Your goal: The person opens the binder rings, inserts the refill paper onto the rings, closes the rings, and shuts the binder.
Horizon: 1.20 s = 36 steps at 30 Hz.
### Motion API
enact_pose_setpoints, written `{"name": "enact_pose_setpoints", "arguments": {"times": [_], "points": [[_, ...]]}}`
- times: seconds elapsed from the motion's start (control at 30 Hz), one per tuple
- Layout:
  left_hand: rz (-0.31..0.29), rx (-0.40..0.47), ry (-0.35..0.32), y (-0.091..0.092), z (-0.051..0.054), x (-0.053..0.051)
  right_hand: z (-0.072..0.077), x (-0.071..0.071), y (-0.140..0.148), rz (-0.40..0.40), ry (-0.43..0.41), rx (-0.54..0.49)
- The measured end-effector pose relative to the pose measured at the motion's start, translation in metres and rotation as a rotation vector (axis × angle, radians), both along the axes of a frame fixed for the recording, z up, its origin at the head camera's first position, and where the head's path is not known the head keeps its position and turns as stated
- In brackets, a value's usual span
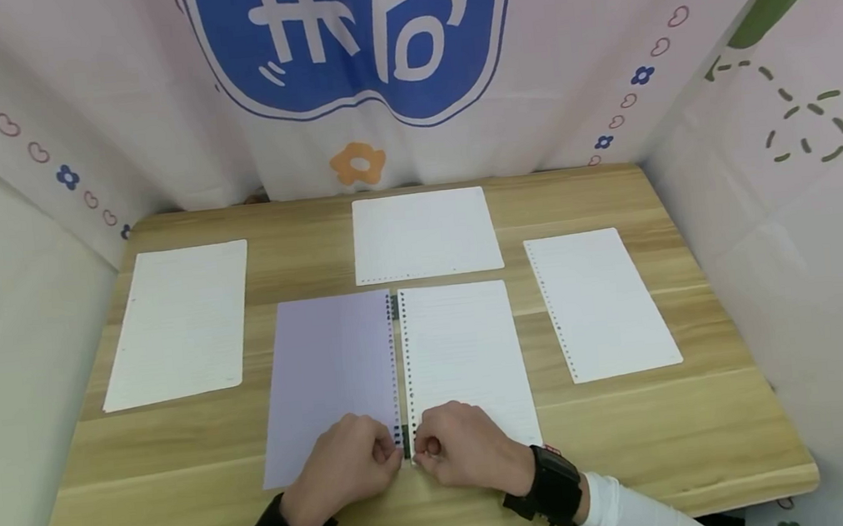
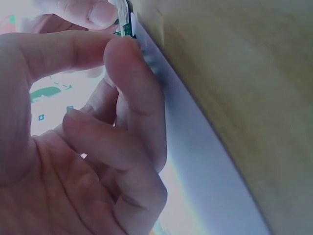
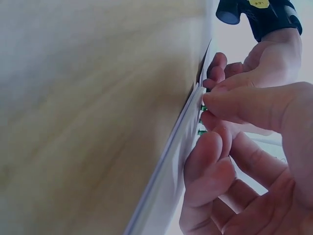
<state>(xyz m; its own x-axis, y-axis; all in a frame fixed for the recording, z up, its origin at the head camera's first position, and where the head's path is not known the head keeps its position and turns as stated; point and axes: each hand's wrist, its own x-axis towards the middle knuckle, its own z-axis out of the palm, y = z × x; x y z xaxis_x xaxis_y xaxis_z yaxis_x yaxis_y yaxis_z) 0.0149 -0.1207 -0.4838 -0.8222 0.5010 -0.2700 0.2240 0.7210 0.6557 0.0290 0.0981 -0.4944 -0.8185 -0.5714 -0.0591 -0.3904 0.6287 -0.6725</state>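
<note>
A loose-leaf notebook lies open on the table, its purple cover (image 1: pixel 332 363) on the left and a stack of lined white paper (image 1: pixel 462 343) on the right. Dark green ring binding (image 1: pixel 394 308) shows in the gap between them. At the spine's near end, my left hand (image 1: pixel 350 460) pinches the inner edge on the cover side with thumb and forefinger. Opposite it, close by, my right hand (image 1: pixel 471 447) pinches the paper side's inner edge. Green ring parts (image 3: pixel 202 132) peek out by the right fingertips. The fingers hide exactly what each tip grips.
Loose punched white sheets lie around the notebook: one at the left (image 1: pixel 174 326), one behind (image 1: pixel 427 236), one at the right (image 1: pixel 602 306). The wooden table (image 1: pixel 708 438) meets a printed curtain (image 1: pixel 442 148) at the back. Each wrist wears a black strap.
</note>
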Motion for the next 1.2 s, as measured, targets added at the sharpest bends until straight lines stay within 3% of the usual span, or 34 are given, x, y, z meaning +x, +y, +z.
{"name": "enact_pose_setpoints", "arguments": {"times": [0.17,0.33,0.53,0.67,0.8,1.0,1.2], "points": [[-0.040,-0.005,0.003,-0.002,0.005,-0.008,0.001,-0.003,0.006,-0.008,-0.006,-0.001],[-0.082,-0.049,0.074,0.011,0.013,-0.030,0.004,-0.013,0.025,-0.077,0.000,-0.037],[-0.190,-0.029,0.162,0.049,0.022,-0.057,0.009,-0.029,0.063,-0.220,0.023,-0.043],[-0.317,0.013,0.210,0.081,0.028,-0.070,0.012,-0.038,0.096,-0.336,0.052,-0.058],[-0.455,-0.029,0.250,0.117,0.030,-0.080,0.014,-0.045,0.139,-0.467,0.107,-0.049],[-0.623,-0.164,0.322,0.172,0.024,-0.085,0.012,-0.051,0.208,-0.687,0.193,0.082],[-0.697,-0.275,0.418,0.211,0.010,-0.076,0.008,-0.048,0.262,-0.863,0.029,0.271]]}}
